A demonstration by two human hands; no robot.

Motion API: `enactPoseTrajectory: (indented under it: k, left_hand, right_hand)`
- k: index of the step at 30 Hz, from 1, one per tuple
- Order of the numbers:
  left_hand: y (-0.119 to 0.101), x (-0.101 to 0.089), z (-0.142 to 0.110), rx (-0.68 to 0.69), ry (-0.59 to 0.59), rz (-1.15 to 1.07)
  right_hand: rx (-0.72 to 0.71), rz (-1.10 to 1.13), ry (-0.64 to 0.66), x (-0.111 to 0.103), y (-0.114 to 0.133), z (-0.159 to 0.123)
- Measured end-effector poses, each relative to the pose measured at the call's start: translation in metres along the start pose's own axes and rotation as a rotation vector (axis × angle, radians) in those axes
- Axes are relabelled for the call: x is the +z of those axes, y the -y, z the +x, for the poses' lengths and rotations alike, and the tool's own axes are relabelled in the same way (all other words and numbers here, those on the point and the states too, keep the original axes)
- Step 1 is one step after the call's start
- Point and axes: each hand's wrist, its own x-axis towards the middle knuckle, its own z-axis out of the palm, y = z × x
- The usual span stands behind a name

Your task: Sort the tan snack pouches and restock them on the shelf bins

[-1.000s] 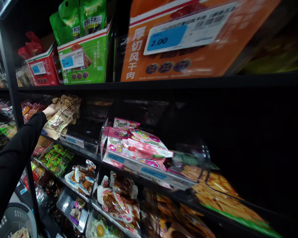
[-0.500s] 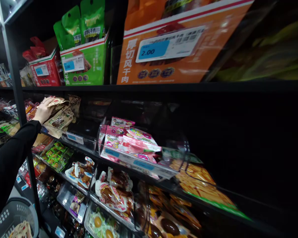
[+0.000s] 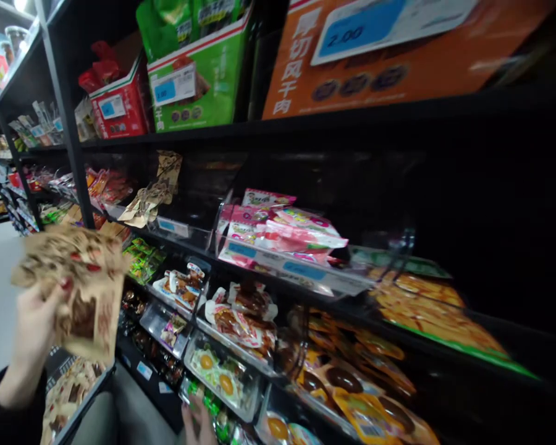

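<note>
My left hand [image 3: 36, 321] is closed on brown kraft-paper snack packets [image 3: 90, 303], which are blurred and held tilted at the left. Beneath it is a grey shopping basket [image 3: 107, 374] with similar brown packets [image 3: 69, 395] inside. My right hand [image 3: 198, 421] shows only partly at the bottom edge, near the lowest trays. Its fingers are apart, with nothing seen in them. On the middle shelf, a few more brown packets [image 3: 146, 204] lie in a clear bin [image 3: 192, 236].
Pink snack packets [image 3: 278, 232] fill the neighbouring clear bin. Above stand green [image 3: 197, 83], red and orange display boxes [image 3: 333, 80]. Lower trays hold vacuum-packed meats [image 3: 241, 315] and eggs [image 3: 215, 371]. A black shelf post [image 3: 65, 105] rises at the left.
My left hand has come away from the shelf bin, down and left, carrying brown packets above the basket. My right hand has come into view at the bottom. The view has shifted.
</note>
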Motion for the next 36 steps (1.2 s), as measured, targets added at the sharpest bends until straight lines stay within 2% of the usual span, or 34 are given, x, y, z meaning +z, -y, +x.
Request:
enactPoseTrajectory:
  k: [1,2,3,4,5,7,9,11,13,17,22,27,29,31,33,36]
  left_hand:
    - [0.005,-0.003,-0.024,-0.06,-0.009,-0.031]
    - [0.009,-0.004,-0.045,-0.159,0.053,-0.059]
    - [0.011,-0.004,-0.062,-0.272,0.147,-0.083]
    - [0.013,-0.004,-0.076,-0.367,0.229,-0.113]
    - [0.013,-0.004,-0.086,-0.429,0.262,-0.142]
    - [0.013,-0.008,-0.099,-0.505,0.266,-0.185]
    - [0.015,-0.015,-0.107,-0.576,0.269,-0.236]
    - [0.018,-0.022,-0.113,-0.684,0.303,-0.309]
    - [0.022,-0.026,-0.121,-0.747,0.285,-0.392]
    - [0.03,-0.027,-0.14,-0.74,0.172,-0.507]
    - [0.037,-0.025,-0.161,-0.734,0.202,-0.533]
    - [0.038,-0.018,-0.176,-0.705,0.154,-0.501]
    - [0.038,-0.015,-0.178,-0.691,0.128,-0.494]
    - [0.037,-0.013,-0.18,-0.686,0.114,-0.499]
    - [0.035,-0.014,-0.18,-0.704,0.137,-0.514]
    - [0.03,-0.021,-0.18,-0.764,0.302,-0.565]
  right_hand:
    - [-0.026,0.035,0.016,-0.008,0.016,0.001]
    - [-0.076,0.099,0.029,-0.017,0.036,0.001]
    - [-0.184,0.242,0.072,-0.028,0.058,0.0]
    - [-0.278,0.324,0.138,-0.039,0.08,-0.001]
    - [-0.318,0.35,0.217,-0.05,0.102,-0.002]
    - [-0.274,0.339,0.325,-0.068,0.136,-0.003]
    - [-0.192,0.314,0.39,-0.075,0.155,-0.004]
    - [-0.165,0.29,0.441,-0.076,0.161,-0.011]
    - [-0.145,0.267,0.472,-0.071,0.161,-0.022]
    - [-0.099,0.224,0.391,-0.059,0.161,-0.049]
    - [-0.033,0.285,0.39,-0.058,0.163,-0.068]
    - [-0.15,0.398,0.497,-0.067,0.171,-0.082]
    - [-0.14,0.411,0.449,-0.066,0.173,-0.087]
    - [-0.071,0.375,0.36,-0.064,0.173,-0.09]
    - [0.004,0.333,0.31,-0.062,0.171,-0.088]
    - [0.04,0.365,0.276,-0.063,0.17,-0.078]
